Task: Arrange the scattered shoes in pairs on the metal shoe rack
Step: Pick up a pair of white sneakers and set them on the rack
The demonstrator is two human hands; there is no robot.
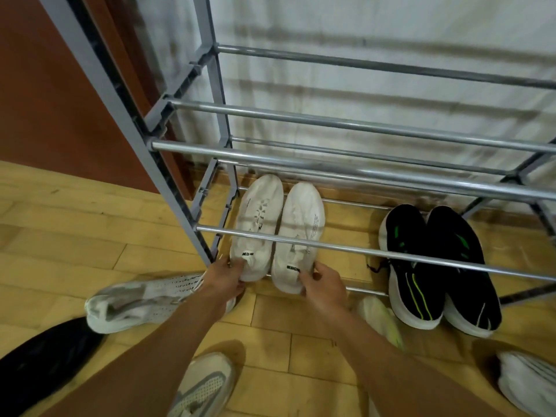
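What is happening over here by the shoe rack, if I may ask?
A person is lining up two white knit sneakers on the bottom tier of the grey metal shoe rack, the left hand holding one heel and the right hand the other. A pair of black sneakers with green accents sits to their right. Other shoes lie loose on the wooden floor.

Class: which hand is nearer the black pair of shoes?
Right. The right hand holds the right white shoe, left of the black pair; the left hand holds the left white shoe, farther away.
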